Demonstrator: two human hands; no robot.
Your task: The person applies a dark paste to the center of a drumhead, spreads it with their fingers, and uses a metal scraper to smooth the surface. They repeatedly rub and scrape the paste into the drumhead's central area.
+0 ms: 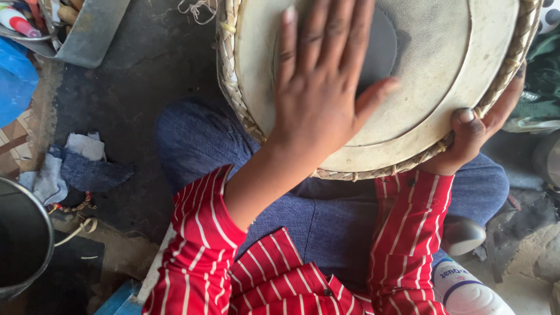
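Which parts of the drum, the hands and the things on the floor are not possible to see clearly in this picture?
All in the head view:
- Drum: its top is cut off by the upper edge; its body is hidden under the skin.
- Dark patch: partly covered by the left hand.
- Right hand: fingers hidden behind the drum rim; only thumb and palm show.
- White bottle: cut off by the lower edge.
- Metal bucket: cut off by the left edge.
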